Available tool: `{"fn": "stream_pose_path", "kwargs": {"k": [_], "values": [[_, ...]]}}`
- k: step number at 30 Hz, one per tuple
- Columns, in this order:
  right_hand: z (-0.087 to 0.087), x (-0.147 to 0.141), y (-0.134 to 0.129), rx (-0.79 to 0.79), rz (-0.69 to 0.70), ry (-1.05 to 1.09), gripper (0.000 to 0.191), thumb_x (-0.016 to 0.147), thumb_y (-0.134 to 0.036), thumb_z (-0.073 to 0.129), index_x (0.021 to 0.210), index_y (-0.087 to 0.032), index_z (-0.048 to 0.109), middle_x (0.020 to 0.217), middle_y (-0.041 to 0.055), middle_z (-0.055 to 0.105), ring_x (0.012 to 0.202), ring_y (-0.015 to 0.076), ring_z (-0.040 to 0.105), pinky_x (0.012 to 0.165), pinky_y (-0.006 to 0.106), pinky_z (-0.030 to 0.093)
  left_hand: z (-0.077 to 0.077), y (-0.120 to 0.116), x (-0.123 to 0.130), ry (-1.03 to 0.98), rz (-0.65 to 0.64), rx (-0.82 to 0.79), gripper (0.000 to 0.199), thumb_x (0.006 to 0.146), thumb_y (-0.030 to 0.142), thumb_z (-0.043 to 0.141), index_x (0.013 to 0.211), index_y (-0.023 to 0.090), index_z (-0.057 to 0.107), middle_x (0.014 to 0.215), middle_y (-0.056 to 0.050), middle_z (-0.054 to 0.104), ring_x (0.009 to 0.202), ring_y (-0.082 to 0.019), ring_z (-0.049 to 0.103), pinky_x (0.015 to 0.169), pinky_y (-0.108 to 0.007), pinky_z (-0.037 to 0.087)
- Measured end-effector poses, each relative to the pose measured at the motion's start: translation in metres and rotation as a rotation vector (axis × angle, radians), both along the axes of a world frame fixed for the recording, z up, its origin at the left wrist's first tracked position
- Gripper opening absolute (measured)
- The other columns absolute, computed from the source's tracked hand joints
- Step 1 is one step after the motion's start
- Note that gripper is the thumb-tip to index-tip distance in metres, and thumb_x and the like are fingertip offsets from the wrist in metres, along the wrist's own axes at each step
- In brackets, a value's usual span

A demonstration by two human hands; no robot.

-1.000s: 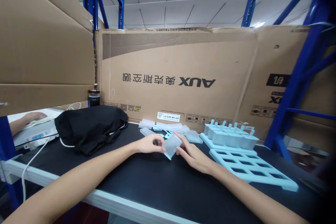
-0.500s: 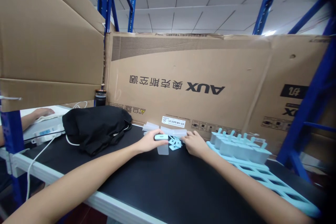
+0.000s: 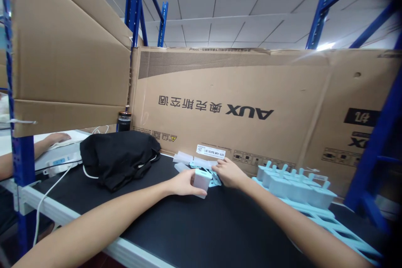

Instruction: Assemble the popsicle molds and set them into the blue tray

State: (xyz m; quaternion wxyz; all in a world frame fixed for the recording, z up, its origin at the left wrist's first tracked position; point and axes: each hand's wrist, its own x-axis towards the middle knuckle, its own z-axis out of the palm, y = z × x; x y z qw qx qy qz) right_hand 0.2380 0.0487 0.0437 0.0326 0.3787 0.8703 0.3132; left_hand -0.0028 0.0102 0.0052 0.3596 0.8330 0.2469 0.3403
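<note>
My left hand [image 3: 184, 183] grips a translucent ice pop mold [image 3: 201, 183] with a light-blue rim, holding it upright above the black tabletop [image 3: 207, 234]. Just behind it lies a small pile of flat light-blue plastic pieces [image 3: 215, 182], partly hidden by the mold and my fingers. My right hand [image 3: 231, 173] is at the pile's right side, thumb and fingers drawn together; what they pinch is hidden. More translucent molds [image 3: 184, 158] lie along the back, against the cardboard.
Filled ice pop molds with blue sticks [image 3: 298, 188] stand in a light-blue rack [image 3: 339, 228] at the right. Black cloth [image 3: 119, 157] and a dark jar [image 3: 124, 120] sit at left. Cardboard [image 3: 251, 79] walls the back. Another person's hand [image 3: 58, 137] rests at far left.
My left hand has moved slightly right and nearer, tilting the mold so its clear side shows. My right hand has shifted left onto the pile of blue pieces. The view has moved slightly.
</note>
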Motion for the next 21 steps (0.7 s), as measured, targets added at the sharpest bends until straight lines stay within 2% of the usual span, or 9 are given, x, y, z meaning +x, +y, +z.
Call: {"fn": "stream_pose_path", "kwargs": {"k": [3,6,9,11,13,16,21], "values": [[0.017,-0.003,-0.007,-0.014,0.019,0.265,0.022,0.077,-0.011,0.045,0.094,-0.016,0.059,0.089,0.0096,0.064,0.085,0.0197,0.057,0.072,0.029,0.038,-0.001,0.001,0.0,0.037,-0.01,0.008,0.056,0.063,0.039,0.077,0.109,0.014,0.058,0.098,-0.009,0.066,0.088,-0.022,0.062,0.075,-0.032,0.049],[0.041,-0.009,-0.017,-0.08,0.115,0.644,0.017,0.08,-0.018,0.046,0.094,-0.017,0.055,0.085,0.0056,0.064,0.076,0.0155,0.059,0.067,0.026,0.043,-0.001,0.001,-0.001,0.046,0.013,0.018,0.055,0.062,0.041,0.077,0.105,0.013,0.06,0.093,-0.008,0.066,0.084,-0.022,0.063,0.074,-0.032,0.049],[0.065,-0.019,-0.031,-0.179,0.232,0.974,0.015,0.081,-0.027,0.051,0.093,-0.018,0.053,0.083,0.0038,0.064,0.073,0.0141,0.06,0.066,0.026,0.048,0.0,0.0,0.0,0.053,0.036,0.028,0.054,0.062,0.041,0.078,0.104,0.013,0.062,0.091,-0.008,0.067,0.083,-0.022,0.063,0.074,-0.032,0.049],[0.077,-0.029,-0.043,-0.237,0.286,1.109,0.016,0.081,-0.031,0.054,0.093,-0.018,0.053,0.085,0.0043,0.064,0.074,0.0144,0.062,0.068,0.028,0.05,0.001,-0.001,0.0,0.056,0.04,0.028,0.054,0.061,0.04,0.078,0.105,0.013,0.062,0.09,-0.007,0.066,0.084,-0.022,0.062,0.074,-0.031,0.049],[0.084,-0.039,-0.055,-0.29,0.318,1.134,0.017,0.081,-0.031,0.055,0.091,-0.018,0.055,0.084,0.0043,0.064,0.073,0.0146,0.062,0.069,0.028,0.051,0.002,-0.002,0.0,0.06,0.042,0.027,0.055,0.061,0.04,0.078,0.106,0.013,0.062,0.09,-0.007,0.066,0.084,-0.022,0.062,0.074,-0.031,0.049],[0.089,-0.051,-0.069,-0.329,0.333,1.033,0.013,0.08,-0.029,0.055,0.086,-0.017,0.059,0.08,0.0041,0.065,0.071,0.0146,0.062,0.067,0.028,0.052,0.001,-0.001,0.0,0.066,0.054,0.029,0.054,0.061,0.04,0.078,0.104,0.013,0.062,0.088,-0.006,0.066,0.083,-0.022,0.062,0.073,-0.031,0.049],[0.098,-0.052,-0.078,-0.315,0.309,0.949,0.014,0.077,-0.026,0.055,0.084,-0.017,0.063,0.079,0.0039,0.066,0.071,0.0146,0.062,0.065,0.027,0.051,-0.001,0.0,0.0,0.065,0.055,0.053,0.053,0.061,0.042,0.077,0.103,0.013,0.062,0.088,-0.006,0.066,0.081,-0.021,0.062,0.071,-0.03,0.048]]}}
